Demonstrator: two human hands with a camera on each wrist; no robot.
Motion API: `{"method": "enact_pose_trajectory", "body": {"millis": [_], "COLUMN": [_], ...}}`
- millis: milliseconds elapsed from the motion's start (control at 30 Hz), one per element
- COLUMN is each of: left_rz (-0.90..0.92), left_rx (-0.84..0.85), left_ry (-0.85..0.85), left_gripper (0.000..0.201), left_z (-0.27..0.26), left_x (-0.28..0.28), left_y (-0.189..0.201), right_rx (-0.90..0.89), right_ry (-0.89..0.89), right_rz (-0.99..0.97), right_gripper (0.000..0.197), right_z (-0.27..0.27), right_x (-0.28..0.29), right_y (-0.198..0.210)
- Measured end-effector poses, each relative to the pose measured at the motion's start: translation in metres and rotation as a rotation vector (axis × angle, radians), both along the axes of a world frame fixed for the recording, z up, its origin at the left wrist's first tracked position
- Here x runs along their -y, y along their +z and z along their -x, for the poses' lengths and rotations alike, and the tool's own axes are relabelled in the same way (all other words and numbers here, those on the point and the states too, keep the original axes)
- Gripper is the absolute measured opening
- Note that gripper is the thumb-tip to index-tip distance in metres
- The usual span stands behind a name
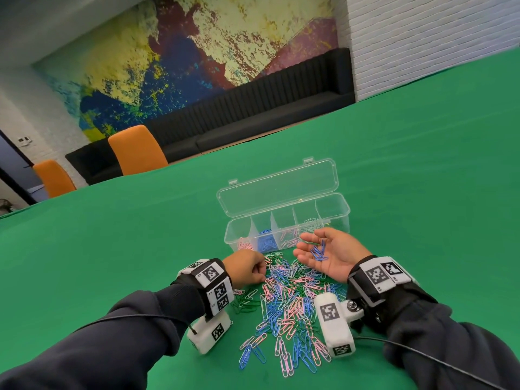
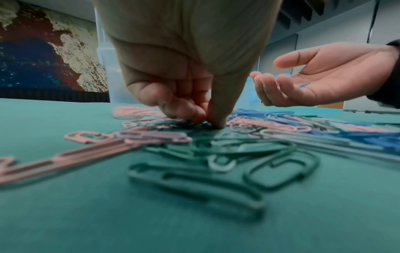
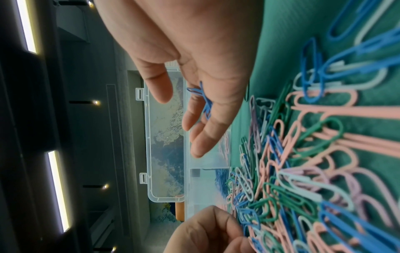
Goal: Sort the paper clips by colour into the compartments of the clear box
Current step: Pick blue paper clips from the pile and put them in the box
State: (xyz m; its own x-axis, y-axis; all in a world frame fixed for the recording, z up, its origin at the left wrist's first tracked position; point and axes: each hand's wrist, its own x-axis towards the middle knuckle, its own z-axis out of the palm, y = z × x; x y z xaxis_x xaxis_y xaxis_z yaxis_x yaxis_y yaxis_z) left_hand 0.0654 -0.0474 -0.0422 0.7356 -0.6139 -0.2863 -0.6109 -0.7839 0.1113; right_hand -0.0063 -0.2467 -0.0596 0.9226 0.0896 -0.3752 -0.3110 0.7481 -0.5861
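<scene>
A mixed pile of paper clips (image 1: 289, 294) in pink, blue, green and white lies on the green cloth in front of the clear box (image 1: 337, 220). The box's lid is hinged open at the back. Pink, blue, pinkish and white clips sit in separate compartments. My left hand (image 1: 264, 273) is curled over the pile's far left edge. In the left wrist view the left hand (image 2: 211, 122) pinches thumb and fingers onto a clip there; its colour is hidden. My right hand (image 1: 298, 244) is held palm up beside the box, with several blue clips (image 1: 319, 251) lying on the palm.
A small group of green clips (image 1: 244, 302) lies by my left wrist. Cables trail from both wrist cameras across the cloth. Two orange chairs (image 1: 135, 153) and a black bench stand beyond the table's far edge.
</scene>
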Motion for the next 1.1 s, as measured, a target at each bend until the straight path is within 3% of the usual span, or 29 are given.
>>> {"method": "enact_pose_trajectory", "body": {"millis": [100, 167, 367, 467, 600, 767, 1100], "left_rz": [-0.057, -0.050, 0.360, 0.436, 0.249, 0.031, -0.027], "left_rx": [-0.029, 0.014, 0.070, 0.078, 0.060, -0.036, 0.140], "left_ry": [-0.016, -0.033, -0.036, -0.046, -0.092, -0.204, -0.256], "left_gripper": [0.028, 0.028, 0.004, 0.013, 0.009, 0.020, 0.011], "left_z": [-0.001, -0.003, 0.009, 0.011, 0.007, 0.006, 0.002], "left_x": [0.001, 0.002, 0.028, 0.035, 0.025, 0.015, 0.017], "left_y": [0.004, 0.012, 0.047, 0.047, 0.037, 0.017, 0.011], "right_rx": [0.003, 0.002, -0.032, -0.042, -0.014, 0.010, 0.016], "right_ry": [0.002, 0.009, 0.064, 0.056, 0.037, -0.027, -0.018], "right_rz": [0.002, 0.014, 0.046, -0.023, -0.089, -0.125, -0.114], "right_gripper": [0.032, 0.032, 0.034, 0.035, 0.037, 0.036, 0.035], "right_z": [0.001, 0.001, 0.001, 0.004, 0.003, 0.003, 0.003], "right_x": [0.001, 0.000, -0.005, -0.007, -0.003, -0.001, 0.001], "right_y": [0.001, 0.001, 0.001, 0.004, 0.005, 0.004, 0.004]}}
